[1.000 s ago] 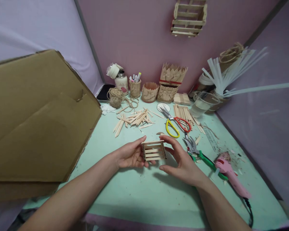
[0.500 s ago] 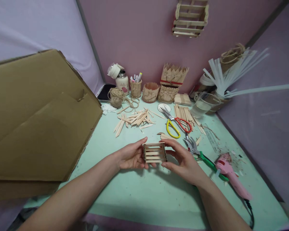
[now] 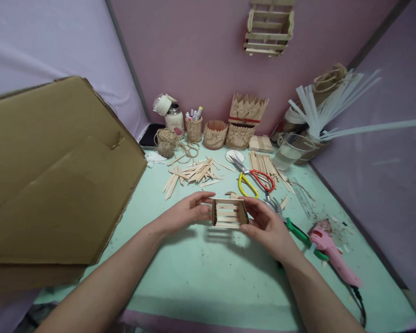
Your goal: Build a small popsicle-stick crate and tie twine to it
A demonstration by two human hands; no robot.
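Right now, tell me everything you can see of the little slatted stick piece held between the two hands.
The slatted piece is a small crate-like frame of pale, flat wooden sticks: several horizontal slats with gaps between them, joined to darker end panels on either side. It is held just above the green table, tilted so its slatted face is towards the camera. The left hand pinches its left end and the right hand its right end. Nothing else touches it.

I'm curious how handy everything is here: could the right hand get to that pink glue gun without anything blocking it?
Probably yes. The pink glue gun lies on the table just right of the right hand, with only the green-handled cutters between them, lying flat. But that hand now shares the small stick crate with the left hand.
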